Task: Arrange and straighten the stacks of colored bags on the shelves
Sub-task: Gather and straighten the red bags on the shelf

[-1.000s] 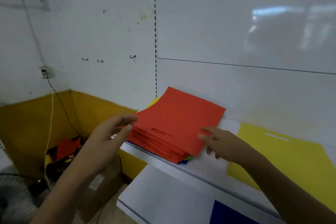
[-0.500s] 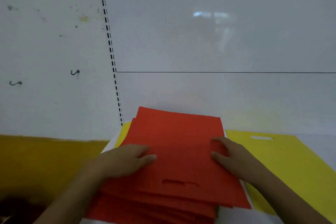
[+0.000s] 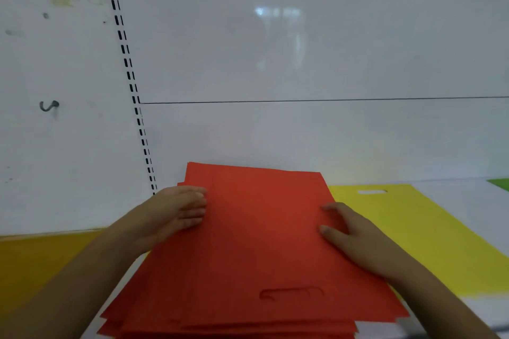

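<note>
A stack of red bags (image 3: 256, 245) lies on the white shelf (image 3: 468, 201), its far edge near the back panel and a cut-out handle toward me. My left hand (image 3: 176, 212) presses flat against the stack's left side with straight fingers. My right hand (image 3: 349, 231) lies on the right edge, fingers resting on the top bag. A yellow bag (image 3: 418, 231) lies flat to the right, partly under the red stack.
The white back panel (image 3: 303, 63) rises right behind the stack. A slotted upright (image 3: 129, 74) runs down at the left, with a wall hook (image 3: 49, 105) further left. A green bag corner (image 3: 500, 184) shows at the far right.
The view has closed in on the stack. Both hands slid outward to the stack's left and right sides, and the red bags now sit squarer to the back panel.
</note>
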`<action>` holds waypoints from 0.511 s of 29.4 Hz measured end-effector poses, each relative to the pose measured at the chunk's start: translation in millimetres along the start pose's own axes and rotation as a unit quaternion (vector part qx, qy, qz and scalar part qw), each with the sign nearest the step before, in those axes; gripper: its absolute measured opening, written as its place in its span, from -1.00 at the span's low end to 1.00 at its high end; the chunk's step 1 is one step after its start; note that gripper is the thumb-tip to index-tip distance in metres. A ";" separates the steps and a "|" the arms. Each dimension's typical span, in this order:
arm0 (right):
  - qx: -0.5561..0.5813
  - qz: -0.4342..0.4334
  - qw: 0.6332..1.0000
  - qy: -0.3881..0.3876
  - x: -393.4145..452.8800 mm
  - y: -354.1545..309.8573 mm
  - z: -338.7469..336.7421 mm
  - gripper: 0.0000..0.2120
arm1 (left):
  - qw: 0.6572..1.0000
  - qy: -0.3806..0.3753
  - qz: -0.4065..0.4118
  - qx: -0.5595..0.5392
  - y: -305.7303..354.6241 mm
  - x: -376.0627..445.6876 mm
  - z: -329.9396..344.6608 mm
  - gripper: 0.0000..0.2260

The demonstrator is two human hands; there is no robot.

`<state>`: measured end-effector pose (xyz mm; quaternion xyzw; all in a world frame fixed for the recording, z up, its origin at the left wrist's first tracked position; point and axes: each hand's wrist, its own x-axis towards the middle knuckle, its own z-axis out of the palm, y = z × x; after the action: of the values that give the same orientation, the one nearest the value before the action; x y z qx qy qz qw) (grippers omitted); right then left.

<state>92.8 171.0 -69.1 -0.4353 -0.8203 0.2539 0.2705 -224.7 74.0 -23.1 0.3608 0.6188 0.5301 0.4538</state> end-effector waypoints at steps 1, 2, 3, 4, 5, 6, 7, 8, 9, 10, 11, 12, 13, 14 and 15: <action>0.005 0.001 1.000 0.001 -1.4 0.4 -2.3 -0.63 | 1.000 -0.019 -0.010 -0.015 1.8 1.6 1.6 -0.76; 0.009 0.000 1.000 0.003 -2.5 2.7 -2.8 -0.65 | 0.999 -0.032 -0.008 -0.008 2.5 0.5 3.7 -0.73; 0.011 -0.002 1.000 0.007 -3.9 4.4 -3.5 -0.67 | 0.999 -0.038 -0.008 0.018 4.1 1.5 6.0 -0.71; 0.012 -0.005 1.000 0.009 -5.8 4.4 -4.4 -0.67 | 0.996 -0.036 0.004 0.077 5.7 4.7 7.4 -0.69; 0.013 -0.006 1.000 0.008 -7.5 2.3 -3.9 -0.67 | 0.989 -0.026 0.027 0.141 3.8 8.6 7.6 -0.66; 0.015 -0.006 1.000 0.005 -8.8 1.3 -3.3 -0.67 | 0.978 -0.020 0.062 0.197 2.1 11.0 8.5 -0.61; 0.015 -0.004 1.000 0.001 -9.0 1.1 -2.1 -0.67 | 0.961 -0.017 0.109 0.255 -0.3 12.4 8.4 -0.52; 0.018 0.003 1.000 0.002 -11.8 1.0 -2.4 -0.66 | 0.936 -0.033 0.161 0.311 -3.1 11.6 11.1 -0.42; 0.021 0.007 1.000 0.005 -15.4 0.0 -4.0 -0.64 | 0.913 -0.056 0.208 0.347 -7.3 10.2 16.8 -0.35; 0.024 0.005 1.000 0.003 -16.8 -2.2 -4.4 -0.63 | 0.905 -0.071 0.231 0.349 -10.2 8.8 20.6 -0.36; 0.028 0.004 1.000 0.002 -19.3 -4.3 -5.2 -0.61 | 0.913 -0.082 0.232 0.324 -10.3 8.3 25.2 -0.43; 0.033 0.004 0.999 0.005 -21.4 -6.7 -5.9 -0.61 | 0.920 -0.084 0.229 0.308 -9.2 9.5 26.9 -0.52; 0.041 0.010 0.999 0.020 -27.9 -11.6 -8.1 -0.62 | 0.921 -0.086 0.229 0.304 -7.5 8.9 28.5 -0.61; 0.058 0.022 0.997 0.035 -35.5 -17.6 -10.8 -0.64 | 0.916 -0.081 0.233 0.316 -6.3 7.1 28.8 -0.66; 0.093 0.035 0.994 0.047 -40.1 -25.4 -12.4 -0.66 | 0.911 -0.065 0.246 0.324 -7.0 7.5 26.8 -0.66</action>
<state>105.5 126.7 -52.5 -0.4477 -0.7642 0.3175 0.3386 -201.6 88.4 -32.0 0.6625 0.6173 0.3705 0.2066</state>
